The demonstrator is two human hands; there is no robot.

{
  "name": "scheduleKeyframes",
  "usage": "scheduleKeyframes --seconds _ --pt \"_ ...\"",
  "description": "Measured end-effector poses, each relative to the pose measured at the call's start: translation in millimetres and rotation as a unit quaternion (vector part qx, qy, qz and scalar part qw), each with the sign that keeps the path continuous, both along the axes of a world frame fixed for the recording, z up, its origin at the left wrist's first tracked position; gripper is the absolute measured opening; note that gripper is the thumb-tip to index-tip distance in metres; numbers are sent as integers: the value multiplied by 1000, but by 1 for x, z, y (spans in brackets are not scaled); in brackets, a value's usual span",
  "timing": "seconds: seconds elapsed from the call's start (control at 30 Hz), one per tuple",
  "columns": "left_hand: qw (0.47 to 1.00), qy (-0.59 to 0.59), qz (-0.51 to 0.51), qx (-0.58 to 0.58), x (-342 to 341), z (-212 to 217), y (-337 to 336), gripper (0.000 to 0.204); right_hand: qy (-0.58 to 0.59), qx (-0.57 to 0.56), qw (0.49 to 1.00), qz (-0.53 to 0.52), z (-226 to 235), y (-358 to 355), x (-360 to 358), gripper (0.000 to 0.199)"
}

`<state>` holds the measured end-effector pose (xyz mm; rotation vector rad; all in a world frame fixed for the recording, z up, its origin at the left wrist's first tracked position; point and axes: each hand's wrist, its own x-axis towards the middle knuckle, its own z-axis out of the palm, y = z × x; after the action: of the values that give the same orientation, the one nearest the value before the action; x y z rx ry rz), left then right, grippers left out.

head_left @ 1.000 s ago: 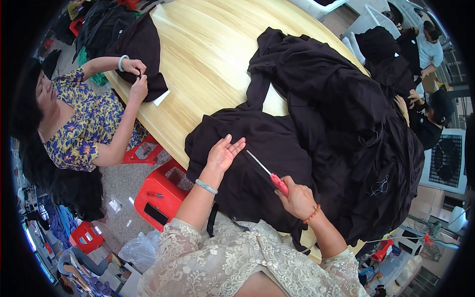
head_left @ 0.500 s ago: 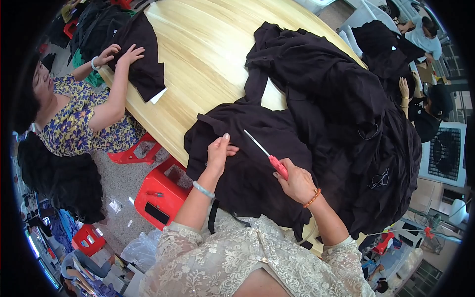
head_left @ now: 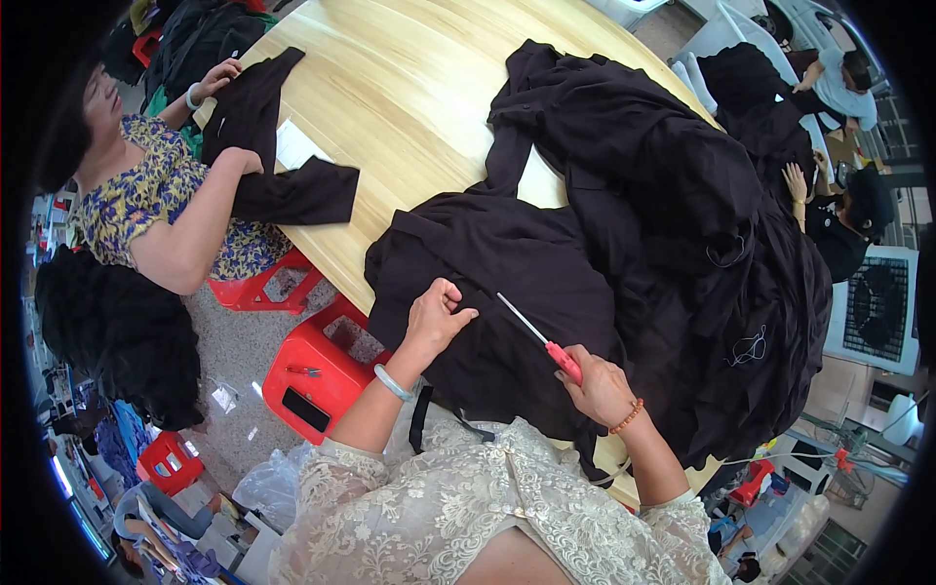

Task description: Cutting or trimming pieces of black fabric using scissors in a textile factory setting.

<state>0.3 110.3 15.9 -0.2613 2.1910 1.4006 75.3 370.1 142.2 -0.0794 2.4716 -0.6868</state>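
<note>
A heap of black cloth (head_left: 673,185) covers the right part of the table and reaches toward me, with a flatter black garment (head_left: 507,253) lying in front of my hands. Over that garment, my left hand (head_left: 434,320) has its fingers loosely curled and its thumb apart, with nothing visible between them. My right hand (head_left: 597,390) grips a red-handled tool (head_left: 561,359) with a long thin metal shaft. The shaft slants up and left above the cloth, its tip apart from my left hand. Exactly what kind of tool it is, I cannot make out.
At the left, a co-worker handles a black garment (head_left: 302,195) beside white paper (head_left: 294,144) on the pale wooden table (head_left: 409,88). A red stool (head_left: 336,366) holds a phone (head_left: 305,409). Black cloth (head_left: 112,336) is piled beyond it; other people work at the right.
Both my hands have drawn slightly nearer to me, the right one also shifting right with the tool. The co-worker's garment has been spread and turned, uncovering more of the white paper.
</note>
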Motion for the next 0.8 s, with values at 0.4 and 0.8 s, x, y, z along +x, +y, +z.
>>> scheduleKeyframes --seconds 0.4,0.8 --pt "991 89 94 28 9 -8 17 33 9 11 998 60 6 2 -3 27" --pt "977 214 6 10 6 -14 11 11 -14 62 994 88 15 -1 -9 26"
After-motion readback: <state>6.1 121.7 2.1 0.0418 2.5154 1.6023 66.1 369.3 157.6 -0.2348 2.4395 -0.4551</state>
